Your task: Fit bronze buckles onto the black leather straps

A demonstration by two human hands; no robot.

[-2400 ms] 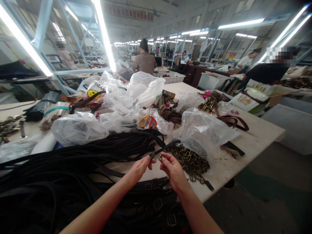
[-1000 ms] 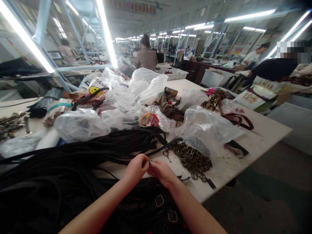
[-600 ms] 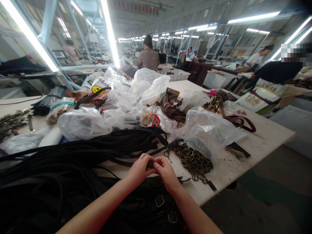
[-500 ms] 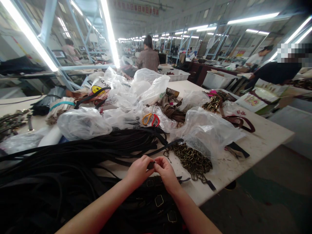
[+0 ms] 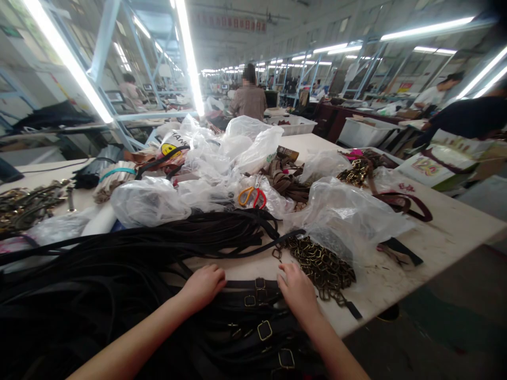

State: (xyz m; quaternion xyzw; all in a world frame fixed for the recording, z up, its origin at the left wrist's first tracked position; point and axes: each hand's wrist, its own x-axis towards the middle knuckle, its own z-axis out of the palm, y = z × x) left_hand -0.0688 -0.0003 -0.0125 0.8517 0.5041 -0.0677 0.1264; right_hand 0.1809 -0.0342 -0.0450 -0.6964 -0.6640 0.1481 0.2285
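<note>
A black strap [image 5: 240, 284] with a dark metal buckle [image 5: 260, 283] on it stretches level between my two hands. My left hand [image 5: 204, 286] is closed on the strap's left part, knuckles up. Over at its right part, my right hand [image 5: 296, 287] grips it with the fingers bent, their tips partly hidden. Just below lie more black straps with square brass-edged buckles [image 5: 265, 330]. Close to my right hand is a heap of bronze-coloured metal buckles [image 5: 320, 264], with one loose buckle [image 5: 277, 253] at its left.
Long black straps [image 5: 130, 248] cover the left of the pale table [image 5: 447, 221]. Behind them are crumpled clear plastic bags [image 5: 150, 200] and scissors [image 5: 252, 197] with yellow and red handles. A plastic bag [image 5: 344, 211] partly covers the buckle heap. People work farther back.
My hands were together at a small dark piece; now they are apart, left and right, with the buckled strap lying between them. The view has shifted slightly left.
</note>
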